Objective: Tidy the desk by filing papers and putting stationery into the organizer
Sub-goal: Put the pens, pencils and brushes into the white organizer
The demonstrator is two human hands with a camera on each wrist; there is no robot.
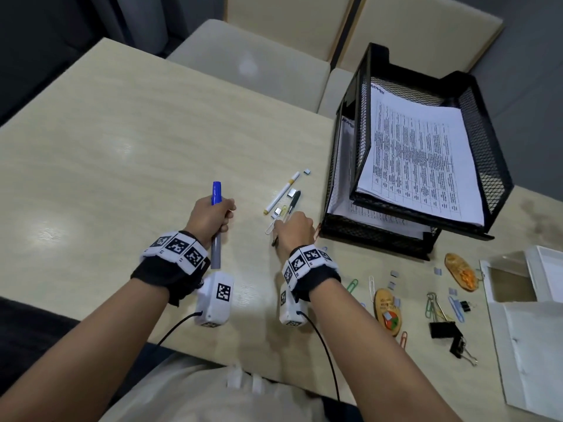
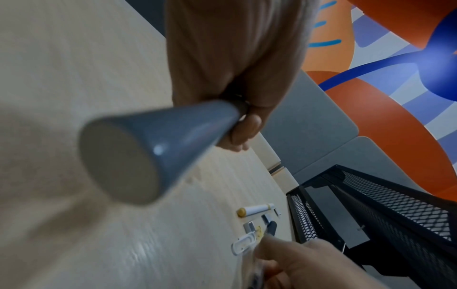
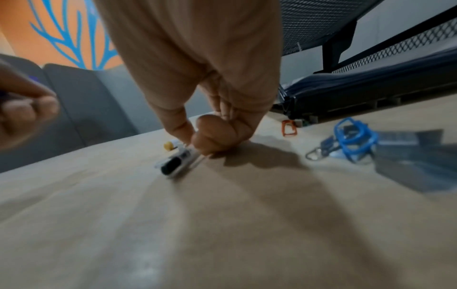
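Note:
My left hand (image 1: pixel 221 214) grips a grey marker with a blue cap (image 1: pixel 216 193) in a fist, cap pointing away from me; its grey butt end (image 2: pixel 138 154) fills the left wrist view. My right hand (image 1: pixel 285 225) is down on the desk, thumb and fingers pinching a clear-bodied black pen (image 3: pixel 175 164), whose black cap (image 1: pixel 295 198) pokes out beyond the knuckles. A white marker with yellow ends (image 1: pixel 281 193) lies just left of it among small staple blocks and a paper clip. The black mesh organizer (image 1: pixel 493 153) stands to the right with printed papers (image 1: pixel 420 159) in its trays.
Paper clips (image 1: pixel 371 286), black binder clips (image 1: pixel 444 330), two oval wooden pieces (image 1: pixel 388 312) and small staple blocks lie scattered at the front right. A white box (image 1: pixel 533 300) sits at the right edge. Pale chairs (image 1: pixel 259 65) stand beyond the desk's far edge.

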